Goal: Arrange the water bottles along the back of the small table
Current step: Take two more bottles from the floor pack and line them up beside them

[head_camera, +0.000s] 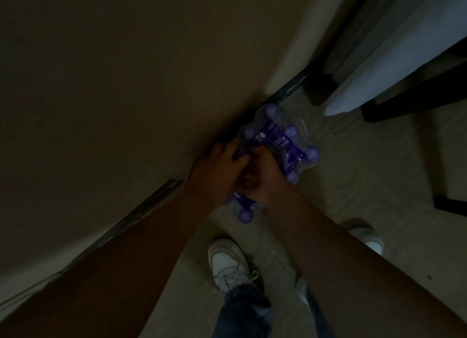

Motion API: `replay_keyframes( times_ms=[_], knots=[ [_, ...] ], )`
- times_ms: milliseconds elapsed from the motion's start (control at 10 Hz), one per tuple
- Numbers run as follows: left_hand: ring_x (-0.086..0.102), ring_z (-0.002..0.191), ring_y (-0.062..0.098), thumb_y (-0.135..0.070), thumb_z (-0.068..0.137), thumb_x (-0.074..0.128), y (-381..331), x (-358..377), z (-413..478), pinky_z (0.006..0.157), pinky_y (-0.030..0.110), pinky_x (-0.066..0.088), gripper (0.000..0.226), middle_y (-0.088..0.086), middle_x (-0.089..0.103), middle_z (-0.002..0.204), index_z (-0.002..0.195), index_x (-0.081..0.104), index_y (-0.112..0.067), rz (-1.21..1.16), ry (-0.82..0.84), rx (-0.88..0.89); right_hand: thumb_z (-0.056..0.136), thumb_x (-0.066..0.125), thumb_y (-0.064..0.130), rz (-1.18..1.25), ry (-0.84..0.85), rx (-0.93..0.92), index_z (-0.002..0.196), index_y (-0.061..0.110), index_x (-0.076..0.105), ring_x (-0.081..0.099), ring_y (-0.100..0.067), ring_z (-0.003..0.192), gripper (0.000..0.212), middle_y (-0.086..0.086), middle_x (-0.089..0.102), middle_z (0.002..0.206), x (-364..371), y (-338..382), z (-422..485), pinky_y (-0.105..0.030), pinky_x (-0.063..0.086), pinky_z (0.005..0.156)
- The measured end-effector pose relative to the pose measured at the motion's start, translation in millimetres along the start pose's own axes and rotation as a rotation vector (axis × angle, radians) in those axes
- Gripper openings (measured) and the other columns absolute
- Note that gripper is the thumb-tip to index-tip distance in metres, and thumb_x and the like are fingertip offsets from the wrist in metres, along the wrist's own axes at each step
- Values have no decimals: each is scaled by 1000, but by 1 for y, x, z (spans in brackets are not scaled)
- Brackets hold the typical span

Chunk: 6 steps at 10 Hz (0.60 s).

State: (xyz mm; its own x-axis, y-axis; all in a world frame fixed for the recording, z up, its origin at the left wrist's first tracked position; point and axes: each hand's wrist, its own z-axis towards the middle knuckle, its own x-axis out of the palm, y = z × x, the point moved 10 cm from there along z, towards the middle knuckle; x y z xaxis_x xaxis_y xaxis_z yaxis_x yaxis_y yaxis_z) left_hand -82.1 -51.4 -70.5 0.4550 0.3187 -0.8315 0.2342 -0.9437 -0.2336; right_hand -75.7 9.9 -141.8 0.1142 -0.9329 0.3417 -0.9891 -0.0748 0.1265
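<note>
A shrink-wrapped pack of water bottles (280,145) with purple caps and a purple printed band stands on the floor against the wall. Both my hands are on the near middle of the pack. My left hand (219,171) has its fingers curled into the plastic wrap on the wall side. My right hand (265,176) grips the wrap beside it, the knuckles touching the left hand. One purple cap (245,216) shows below my wrists. The small table is not in view. The scene is very dim.
A beige wall (113,85) with a dark baseboard (141,211) fills the left. A bed with white linen (394,49) on a dark frame stands at the upper right. My white sneakers (228,264) rest on the pale floor below the pack.
</note>
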Motion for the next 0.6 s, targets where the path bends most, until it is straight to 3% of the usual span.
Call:
replay_keyframes(
  times_ms=[100, 200, 300, 400, 500, 600],
  knots=[
    [21, 140, 34, -39, 88, 50, 2, 13, -4, 106, 50, 35, 67, 7, 11, 159, 147, 20, -31, 56, 29, -104, 91, 45, 38, -13, -40, -83, 127, 12, 54, 57, -28, 108, 45, -5, 61, 99, -12, 2, -5, -44, 40, 101],
    [28, 138, 37, -37, 91, 44, 1, 13, -2, 101, 53, 41, 59, 12, 20, 157, 145, 26, -23, 84, 20, -151, 91, 49, 38, -30, -58, -173, 117, 16, 61, 60, -29, 105, 36, -10, 66, 115, -9, 10, -7, -45, 47, 94],
    [64, 104, 32, -32, 85, 57, -15, 2, 0, 71, 38, 58, 37, 11, 60, 132, 120, 61, -22, 321, -72, -82, 96, 44, 36, -28, -70, -191, 111, 15, 62, 61, -28, 104, 31, -11, 66, 112, -11, 11, -9, -45, 48, 93],
    [67, 90, 29, -34, 86, 55, -16, -2, 9, 63, 34, 57, 34, 9, 65, 123, 116, 64, -22, 393, -23, -102, 96, 44, 37, 19, -101, -213, 103, 14, 60, 59, -28, 83, 29, -11, 63, 96, -12, 14, -15, -40, 50, 69],
    [44, 124, 39, -27, 100, 30, 4, 28, 25, 96, 47, 43, 48, 19, 33, 148, 145, 25, -10, 171, 156, -208, 75, 61, 56, 488, 2, -373, 106, 15, 59, 51, -45, 95, 52, -27, 58, 113, -1, 36, -17, -63, 47, 70],
    [43, 125, 36, -31, 100, 29, 12, 25, 31, 98, 43, 39, 51, 12, 29, 151, 147, 20, -13, 142, 125, -159, 96, 45, 34, -223, -183, -49, 117, 12, 52, 58, -30, 100, 31, -17, 61, 113, -18, 15, -16, -45, 46, 97]
  ],
)
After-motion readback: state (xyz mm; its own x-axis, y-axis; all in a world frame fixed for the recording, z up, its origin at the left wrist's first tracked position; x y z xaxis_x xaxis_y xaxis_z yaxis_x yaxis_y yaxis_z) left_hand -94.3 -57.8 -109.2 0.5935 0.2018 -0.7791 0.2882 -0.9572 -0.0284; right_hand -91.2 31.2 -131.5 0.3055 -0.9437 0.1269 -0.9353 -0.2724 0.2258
